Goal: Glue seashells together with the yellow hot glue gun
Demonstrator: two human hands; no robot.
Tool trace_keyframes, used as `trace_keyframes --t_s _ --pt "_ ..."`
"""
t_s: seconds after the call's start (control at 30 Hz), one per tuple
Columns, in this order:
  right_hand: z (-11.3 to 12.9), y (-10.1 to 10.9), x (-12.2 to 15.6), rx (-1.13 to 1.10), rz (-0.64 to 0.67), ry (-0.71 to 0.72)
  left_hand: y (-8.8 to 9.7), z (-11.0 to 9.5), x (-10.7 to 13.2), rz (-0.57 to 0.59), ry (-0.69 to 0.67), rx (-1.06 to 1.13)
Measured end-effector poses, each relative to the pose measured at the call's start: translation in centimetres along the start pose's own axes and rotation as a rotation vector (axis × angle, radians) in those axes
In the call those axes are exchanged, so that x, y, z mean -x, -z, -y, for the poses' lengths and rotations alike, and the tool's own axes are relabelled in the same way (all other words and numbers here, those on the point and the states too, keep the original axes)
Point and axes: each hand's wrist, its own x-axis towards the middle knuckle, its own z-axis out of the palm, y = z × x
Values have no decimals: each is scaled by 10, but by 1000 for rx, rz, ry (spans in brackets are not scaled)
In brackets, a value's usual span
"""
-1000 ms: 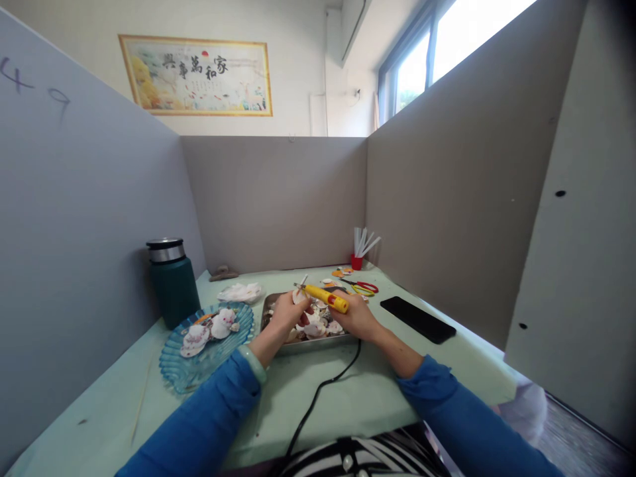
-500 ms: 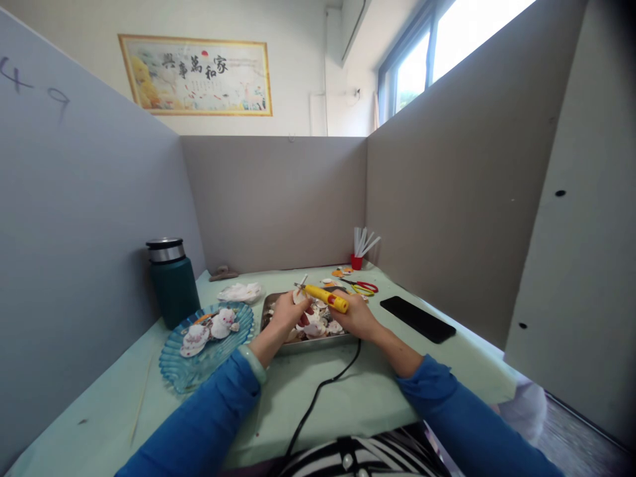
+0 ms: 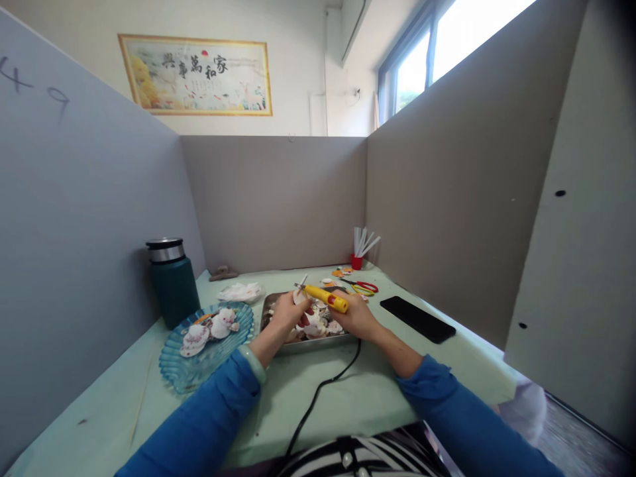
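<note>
My right hand (image 3: 355, 315) is closed around a yellow hot glue gun (image 3: 322, 297) with a red part near its rear. Its metal tip points left, close to the fingers of my left hand (image 3: 284, 315). Those fingers pinch a pale shell (image 3: 299, 297), partly hidden by the hand; a short white stick (image 3: 303, 280) rises just behind the tip. Below both hands lies a metal tray (image 3: 318, 342) full of loose shells (image 3: 315, 326). A black cord (image 3: 322, 384) runs from near my right hand toward my lap.
Shell figures (image 3: 222, 324) lie on a blue fluted plate (image 3: 171, 368) at left, beside a green bottle (image 3: 173, 285). A white bundle (image 3: 241, 292) and a brown clip (image 3: 223, 272) sit farther back. Scissors (image 3: 366, 287), a red cup (image 3: 356, 262) of white sticks and a black phone (image 3: 417, 319) are rightward.
</note>
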Motion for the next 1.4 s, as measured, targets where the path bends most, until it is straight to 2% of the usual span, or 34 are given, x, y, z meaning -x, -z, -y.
trace_keyframes --t_s 0.27,0.83,1.4 --pt "-1 -1 -1 9 -14 12 0 2 -1 20 9 -24" --pt "-4 -2 0 34 -10 -17 -1 4 -3 -45 -6 -13" --pt "-6 -2 0 42 -15 14 2 6 -4 -53 -39 -9"
